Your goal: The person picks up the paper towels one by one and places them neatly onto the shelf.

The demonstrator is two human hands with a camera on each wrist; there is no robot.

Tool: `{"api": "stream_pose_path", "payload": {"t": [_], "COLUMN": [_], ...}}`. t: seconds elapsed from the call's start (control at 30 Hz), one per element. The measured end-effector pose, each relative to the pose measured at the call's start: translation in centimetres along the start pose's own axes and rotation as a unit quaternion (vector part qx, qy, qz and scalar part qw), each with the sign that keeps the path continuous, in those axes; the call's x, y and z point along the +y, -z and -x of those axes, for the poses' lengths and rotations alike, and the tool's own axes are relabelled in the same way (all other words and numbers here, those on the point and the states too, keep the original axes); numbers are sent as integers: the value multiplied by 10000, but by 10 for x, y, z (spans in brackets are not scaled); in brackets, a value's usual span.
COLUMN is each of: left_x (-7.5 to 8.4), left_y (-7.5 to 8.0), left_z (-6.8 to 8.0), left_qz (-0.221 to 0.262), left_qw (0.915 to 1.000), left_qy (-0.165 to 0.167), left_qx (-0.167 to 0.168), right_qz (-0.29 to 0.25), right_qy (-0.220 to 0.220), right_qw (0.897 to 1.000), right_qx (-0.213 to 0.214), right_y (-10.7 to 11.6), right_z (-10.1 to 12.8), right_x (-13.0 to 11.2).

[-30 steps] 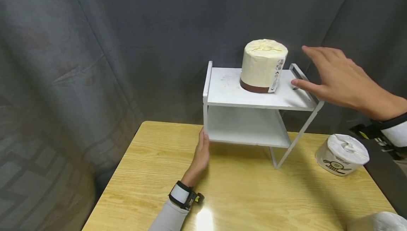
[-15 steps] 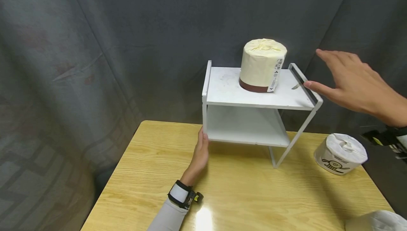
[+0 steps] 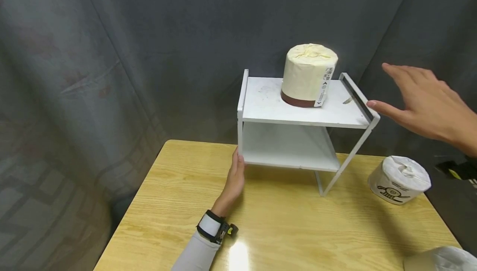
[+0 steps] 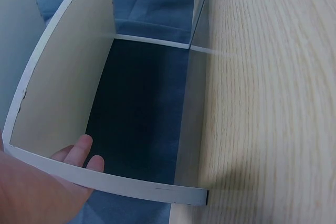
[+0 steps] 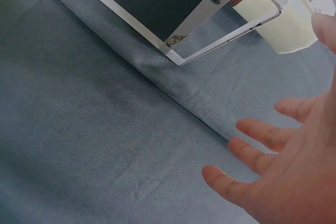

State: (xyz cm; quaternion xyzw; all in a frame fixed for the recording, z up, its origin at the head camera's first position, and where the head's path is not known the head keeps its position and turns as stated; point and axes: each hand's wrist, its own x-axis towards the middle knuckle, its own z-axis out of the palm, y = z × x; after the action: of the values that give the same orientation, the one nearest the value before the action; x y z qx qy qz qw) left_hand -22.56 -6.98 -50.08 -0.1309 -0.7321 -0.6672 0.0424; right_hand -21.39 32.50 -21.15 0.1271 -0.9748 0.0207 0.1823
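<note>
A white two-tier shelf rack [image 3: 290,142] stands on the wooden table. On its upper board sits a cream-wrapped toilet roll [image 3: 307,74] with a brown band round its base. My left hand [image 3: 234,182] holds the rack's left side frame low down; in the left wrist view its fingertips [image 4: 81,148] show past the white bar. Apart from the rack, my right hand [image 3: 428,103] hovers just beyond its right end with fingers spread. The right wrist view shows nothing in those fingers [image 5: 265,135].
On the table [image 3: 179,188], right of the rack, rests a white-wrapped toilet roll [image 3: 400,180] with a printed cartoon face. Another wrapped roll [image 3: 439,258] is cut off at the lower right corner. Grey curtain [image 3: 186,55] hangs behind the table.
My right hand has moved to the right, away from the roll on the upper board and past the rack's right end. The left hand and the rack look unmoved.
</note>
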Motion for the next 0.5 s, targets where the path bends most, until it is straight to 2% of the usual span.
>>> {"api": "stream_pose_path", "payload": {"t": [0.5], "left_x": [3], "left_y": [1], "left_z": [-1], "left_qz": [-15], "left_qw": [10000], "left_qy": [-20], "left_qx": [-48], "right_qz": [-84], "right_qy": [-205], "right_qw": [9997], "right_qx": [60], "right_y": [-4], "right_z": [16], "right_x": [7]}}
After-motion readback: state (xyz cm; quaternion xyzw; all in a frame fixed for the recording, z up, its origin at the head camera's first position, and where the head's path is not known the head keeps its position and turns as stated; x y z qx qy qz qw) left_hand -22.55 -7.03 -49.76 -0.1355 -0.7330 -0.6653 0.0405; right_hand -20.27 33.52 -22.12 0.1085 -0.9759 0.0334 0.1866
